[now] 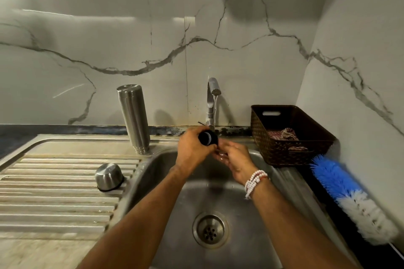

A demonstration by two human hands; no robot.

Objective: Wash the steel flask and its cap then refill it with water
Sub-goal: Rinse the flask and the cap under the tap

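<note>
The steel flask [133, 119] stands upside down at the back of the drainboard, left of the tap [212, 94]. A steel cup-shaped cap [108, 176] lies mouth down on the ribbed drainboard [54, 192]. Over the sink [218, 192], my left hand [192, 148] grips a black inner stopper [208, 137] under the running water. My right hand [236, 160] is cupped just below and right of it, fingers touching the stopper's wet end. Water runs from the tap onto the stopper.
A brown woven basket [290, 135] with cloths stands right of the tap. A blue and white bottle brush [349, 196] lies on the dark counter at the right. The marble wall rises close behind; the drain [210, 230] sits mid-basin.
</note>
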